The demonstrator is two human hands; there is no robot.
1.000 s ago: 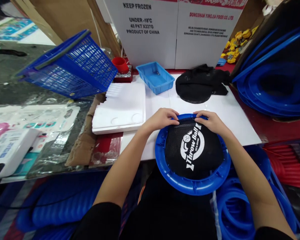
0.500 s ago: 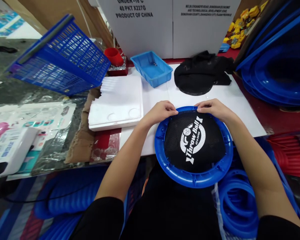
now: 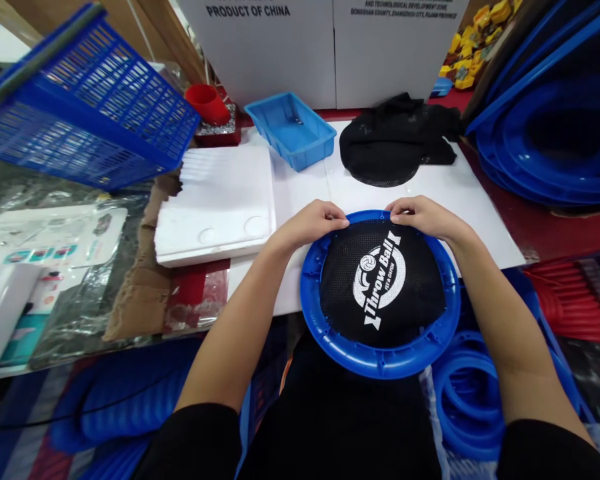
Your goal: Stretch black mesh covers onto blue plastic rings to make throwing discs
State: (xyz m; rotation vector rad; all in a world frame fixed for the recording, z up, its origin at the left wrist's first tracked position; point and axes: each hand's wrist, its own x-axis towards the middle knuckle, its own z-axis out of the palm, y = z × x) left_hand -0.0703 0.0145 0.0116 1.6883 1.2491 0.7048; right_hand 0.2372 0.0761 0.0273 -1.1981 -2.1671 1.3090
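A blue plastic ring rests at the near edge of the white board, partly over my lap. Across its opening lies a black mesh net printed with a white "Throw Ball" logo. My left hand is at the ring's far left rim, thumb and fingers pinched on the net's edge. At the far rim, a little to the right, my right hand pinches the same edge in the same way. Farther back on the board, more black mesh pieces lie in a loose pile.
On the board stand a light blue tray and a white foam slab. A tilted blue basket and a red cup are at the left. Blue rings fill the right side; others lie below.
The view has shifted slightly, so the surroundings sit farther left and a little higher. Both hands keep their pinch at the ring's far rim, with hardly any movement.
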